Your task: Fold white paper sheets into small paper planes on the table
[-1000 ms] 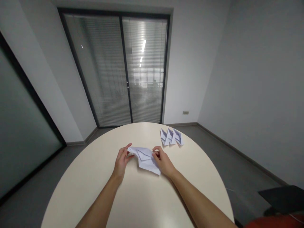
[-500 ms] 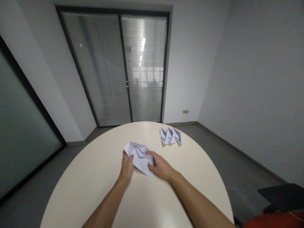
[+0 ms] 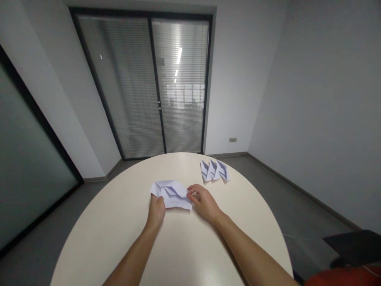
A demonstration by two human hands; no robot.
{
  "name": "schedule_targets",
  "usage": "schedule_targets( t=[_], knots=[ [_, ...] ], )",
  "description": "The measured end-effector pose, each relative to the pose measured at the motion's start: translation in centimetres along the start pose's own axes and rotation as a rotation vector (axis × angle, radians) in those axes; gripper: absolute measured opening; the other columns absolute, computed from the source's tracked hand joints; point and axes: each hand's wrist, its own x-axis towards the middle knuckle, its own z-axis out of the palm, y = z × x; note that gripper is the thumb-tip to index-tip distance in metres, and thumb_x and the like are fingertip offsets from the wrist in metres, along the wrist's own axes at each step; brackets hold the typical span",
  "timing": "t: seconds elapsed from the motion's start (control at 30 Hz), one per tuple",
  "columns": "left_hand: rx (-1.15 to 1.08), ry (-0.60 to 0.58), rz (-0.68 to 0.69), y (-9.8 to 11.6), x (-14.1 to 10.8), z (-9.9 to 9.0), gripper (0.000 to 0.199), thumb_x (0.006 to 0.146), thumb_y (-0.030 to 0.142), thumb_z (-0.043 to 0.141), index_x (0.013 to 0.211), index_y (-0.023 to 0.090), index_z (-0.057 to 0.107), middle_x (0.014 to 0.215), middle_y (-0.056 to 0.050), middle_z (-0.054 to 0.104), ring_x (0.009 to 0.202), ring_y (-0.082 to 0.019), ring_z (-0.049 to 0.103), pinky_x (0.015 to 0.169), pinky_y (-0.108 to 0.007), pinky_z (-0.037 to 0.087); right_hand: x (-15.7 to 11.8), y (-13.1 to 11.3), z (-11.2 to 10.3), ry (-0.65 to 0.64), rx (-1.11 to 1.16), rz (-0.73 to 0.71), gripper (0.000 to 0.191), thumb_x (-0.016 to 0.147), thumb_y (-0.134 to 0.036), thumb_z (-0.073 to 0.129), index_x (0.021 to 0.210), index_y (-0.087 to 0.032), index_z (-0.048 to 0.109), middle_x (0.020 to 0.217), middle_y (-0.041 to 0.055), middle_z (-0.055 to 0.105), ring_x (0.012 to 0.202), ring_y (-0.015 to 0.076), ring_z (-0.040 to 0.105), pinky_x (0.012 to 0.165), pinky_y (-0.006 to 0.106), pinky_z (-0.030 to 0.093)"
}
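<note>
A creased sheet of white folded paper (image 3: 177, 201) is held just over the round table (image 3: 178, 242), with raised folds along its middle. My left hand (image 3: 156, 210) grips its left end, thumb on top and the other fingers hidden beneath. At the right edge of the paper, my right hand (image 3: 204, 202) has its fingers curled, with thumb and fingertips close together against the edge. How firmly they pinch it is hard to see.
Several folded white paper pieces (image 3: 213, 171) stand in a row toward the table's far right edge. Beyond the table is a glass partition with blinds (image 3: 181, 119). A black flat object (image 3: 354, 244) and something red (image 3: 342, 277) are at the lower right.
The paper has turned so its near edge lies more level, and its lower right corner has risen. My right hand has shifted its fingers to the paper's right edge.
</note>
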Motion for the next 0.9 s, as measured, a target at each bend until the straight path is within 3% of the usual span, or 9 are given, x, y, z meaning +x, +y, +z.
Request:
schedule_targets(
  t=[0.1, 0.17, 0.27, 0.33, 0.4, 0.5, 0.67, 0.77, 0.9],
  knots=[
    [0.011, 0.033, -0.029, -0.1, 0.4, -0.6, 0.038, 0.076, 0.014, 0.049, 0.109, 0.019, 0.066, 0.104, -0.009, 0.072, 0.118, -0.028, 0.063, 0.112, -0.043, 0.043, 0.1, 0.4, 0.4, 0.058, 0.238, 0.059, 0.019, 0.093, -0.043, 0.061, 0.091, -0.024, 0.063, 0.106, 0.0065, 0.07, 0.104, 0.0233, 0.063, 0.095, 0.038, 0.045],
    [0.002, 0.027, -0.042, -0.1, 0.5, -0.9, 0.036, 0.075, 0.015, 0.049, 0.106, 0.019, 0.066, 0.103, -0.009, 0.071, 0.117, -0.028, 0.063, 0.11, -0.043, 0.045, 0.2, 0.8, 0.4, 0.133, 0.341, 0.106, 0.024, 0.092, -0.049, 0.061, 0.092, -0.025, 0.058, 0.086, 0.0019, 0.067, 0.086, 0.0208, 0.063, 0.083, 0.034, 0.046],
    [-0.036, 0.028, -0.08, 0.2, 0.5, -1.0, 0.031, 0.074, 0.017, 0.049, 0.1, 0.021, 0.065, 0.1, -0.009, 0.072, 0.114, -0.029, 0.065, 0.104, -0.043, 0.049, 0.6, 1.7, 0.2, 0.279, 0.357, 0.152, 0.027, 0.089, -0.051, 0.064, 0.092, -0.025, 0.056, 0.061, -0.0062, 0.049, 0.06, 0.0161, 0.047, 0.064, 0.029, 0.04],
    [-0.072, 0.035, -0.113, 0.5, 0.3, -1.0, 0.029, 0.073, 0.019, 0.05, 0.098, 0.02, 0.065, 0.1, -0.008, 0.073, 0.11, -0.029, 0.066, 0.099, -0.042, 0.052, 0.8, 2.4, -0.1, 0.36, 0.405, 0.192, 0.026, 0.086, -0.049, 0.066, 0.093, -0.026, 0.055, 0.06, -0.0073, 0.046, 0.057, 0.0153, 0.044, 0.058, 0.028, 0.038],
    [-0.099, 0.031, -0.163, 0.8, 0.2, -0.8, 0.027, 0.073, 0.021, 0.051, 0.095, 0.019, 0.066, 0.097, -0.007, 0.073, 0.102, -0.028, 0.069, 0.093, -0.041, 0.055, 1.0, 2.8, -0.4, 0.387, 0.486, 0.257, 0.026, 0.082, -0.047, 0.069, 0.092, -0.027, 0.056, 0.067, -0.0052, 0.053, 0.061, 0.0159, 0.049, 0.057, 0.027, 0.041],
    [-0.152, 0.009, -0.243, 1.3, -0.1, -0.6, 0.024, 0.076, 0.026, 0.055, 0.095, 0.017, 0.067, 0.095, -0.007, 0.075, 0.094, -0.028, 0.07, 0.086, -0.041, 0.057, 1.0, 2.9, -0.4, 0.306, 0.558, 0.369, 0.022, 0.074, -0.04, 0.074, 0.085, -0.024, 0.064, 0.083, 0.0002, 0.064, 0.07, 0.0172, 0.056, 0.06, 0.028, 0.048],
    [-0.408, -0.005, -0.323, 2.8, -0.4, -0.1, 0.036, 0.082, 0.029, 0.059, 0.117, 0.018, 0.065, 0.117, -0.012, 0.074, 0.108, -0.029, 0.071, 0.092, -0.044, 0.058, 0.8, 1.9, 0.2, 0.171, 0.691, 0.489, 0.025, 0.074, -0.039, 0.074, 0.09, -0.02, 0.073, 0.086, 0.004, 0.073, 0.075, 0.0197, 0.064, 0.069, 0.032, 0.05],
    [-0.504, -0.043, -0.317, 4.0, -0.6, 0.0, 0.039, 0.087, 0.028, 0.06, 0.125, 0.019, 0.063, 0.123, -0.012, 0.072, 0.113, -0.03, 0.07, 0.097, -0.046, 0.057, 0.4, 1.2, 0.2, 0.018, 0.694, 0.466, 0.034, 0.073, -0.042, 0.08, 0.097, -0.019, 0.074, 0.097, 0.0061, 0.076, 0.085, 0.0227, 0.068, 0.082, 0.036, 0.051],
    [-0.665, 0.012, -0.411, 5.2, -0.7, 0.1, 0.037, 0.085, 0.021, 0.068, 0.121, 0.016, 0.065, 0.117, -0.013, 0.075, 0.113, -0.029, 0.07, 0.101, -0.045, 0.055, 0.0, 0.4, 0.1, -0.161, 0.594, 0.353, 0.053, 0.071, -0.046, 0.084, 0.117, -0.023, 0.073, 0.129, 0.0086, 0.069, 0.118, 0.0309, 0.062, 0.104, 0.045, 0.044]
  ],
)
